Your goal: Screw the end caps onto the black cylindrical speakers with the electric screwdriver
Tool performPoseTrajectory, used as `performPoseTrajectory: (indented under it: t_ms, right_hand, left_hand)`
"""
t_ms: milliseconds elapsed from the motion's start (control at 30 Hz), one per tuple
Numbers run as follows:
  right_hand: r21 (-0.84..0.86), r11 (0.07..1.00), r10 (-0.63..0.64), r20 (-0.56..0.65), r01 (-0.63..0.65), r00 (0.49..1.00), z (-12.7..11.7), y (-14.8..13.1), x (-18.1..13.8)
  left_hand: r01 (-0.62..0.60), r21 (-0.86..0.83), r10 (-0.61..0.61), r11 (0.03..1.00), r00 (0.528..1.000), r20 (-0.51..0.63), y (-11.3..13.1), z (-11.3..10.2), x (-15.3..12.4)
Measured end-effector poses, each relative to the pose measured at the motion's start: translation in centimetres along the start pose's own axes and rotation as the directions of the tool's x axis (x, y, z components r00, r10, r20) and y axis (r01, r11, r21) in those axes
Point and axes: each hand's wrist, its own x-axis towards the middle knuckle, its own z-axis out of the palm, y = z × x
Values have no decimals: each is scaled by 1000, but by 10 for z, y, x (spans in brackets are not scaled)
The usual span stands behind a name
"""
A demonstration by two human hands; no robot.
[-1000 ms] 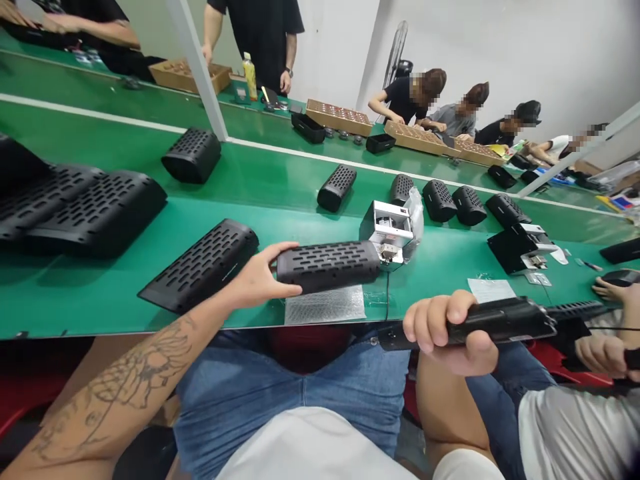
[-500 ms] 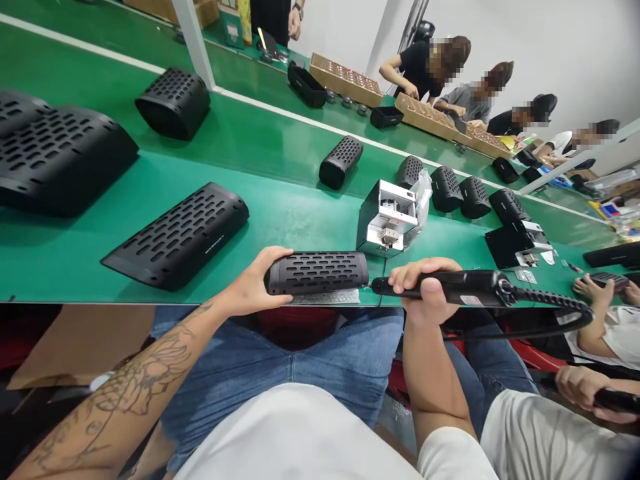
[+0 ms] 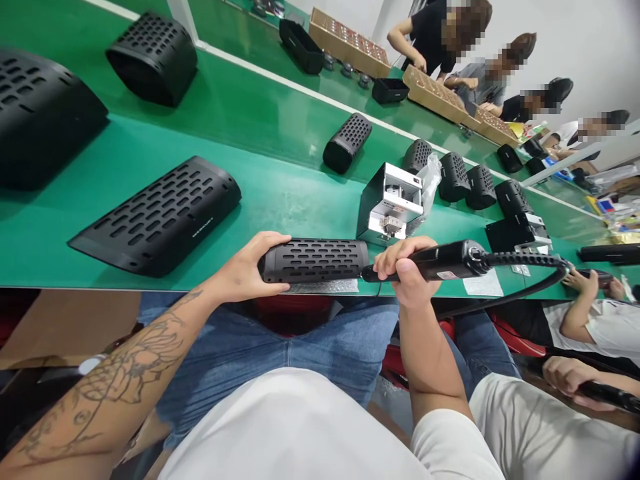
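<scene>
My left hand (image 3: 253, 268) grips the left end of a black slotted speaker housing (image 3: 317, 260), which lies at the bench's near edge on a piece of bubble wrap (image 3: 325, 287). In my right hand (image 3: 407, 267) is a black electric screwdriver (image 3: 453, 259) with a cable at its back end. Its tip meets the lower right end of the housing; the bit and any screw there are too small to make out. Just behind my right hand stands a silver and black screw feeder (image 3: 390, 203).
A larger-looking slotted housing (image 3: 163, 217) lies to the left, with another housing (image 3: 153, 57) behind it. Farther back are one more housing (image 3: 347, 142) and brown trays of parts (image 3: 435, 93). A co-worker's hand (image 3: 570, 377) holds a similar tool at right.
The screwdriver's tip has shifted slightly left against the housing, and its back end has tilted up. My left hand keeps its hold. The whole view has shifted a little.
</scene>
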Motion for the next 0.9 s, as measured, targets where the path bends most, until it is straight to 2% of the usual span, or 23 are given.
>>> performPoseTrajectory:
  t_ms: [133,267,400,600,767,900]
  right_hand:
    - [57,998,24,103,-30,994,-2,3,2]
    - [97,995,16,136,-29,991,-2,4,5]
    - [61,998,26,140,-34,990,-1,1,2]
    - [76,997,26,67,-31,997,-19,-3,8]
    - [36,999,14,-76,-12,997,-52,-1,49]
    - [-131,985,-146,-267,115,953,-69,15,88]
  left_hand:
    - [-1,7,1,1000,1000,-10,1,0,1]
    - [29,13,-29,999,999,-16,5,-1,1]
    - [42,15,-42,999,999,-19,6,-1,0]
    - [16,4,-16,1000,1000,-25,12,9,-9]
    - [-65,-37,62,997,996,-62,28,28,-12]
    - [-106,-31,103,994,990,-92,26,31,-13]
